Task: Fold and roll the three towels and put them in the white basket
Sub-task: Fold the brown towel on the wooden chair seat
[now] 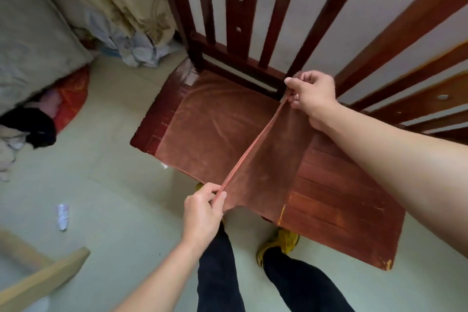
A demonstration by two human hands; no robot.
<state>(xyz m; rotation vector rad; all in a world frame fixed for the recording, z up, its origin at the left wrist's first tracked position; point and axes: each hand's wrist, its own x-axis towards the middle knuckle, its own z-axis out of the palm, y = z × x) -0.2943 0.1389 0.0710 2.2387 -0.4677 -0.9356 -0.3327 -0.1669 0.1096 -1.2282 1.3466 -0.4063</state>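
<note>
A brown towel (215,129) lies spread over the seat of a dark red wooden chair (342,205). Its right edge is lifted and stretched taut as a straight line between my two hands. My left hand (202,213) pinches the near corner of that edge at the seat's front. My right hand (312,95) pinches the far corner close to the chair's back slats. The raised part hangs down to the seat on the right side. No white basket and no other towel are in view.
The chair's slatted back (235,7) rises behind the seat against a white wall. A pile of clothes and a red cushion (73,99) lie on the floor at left, a crumpled paper (63,215) nearer, a light wooden piece (43,276) at bottom left. My legs and yellow shoes (278,243) stand before the seat.
</note>
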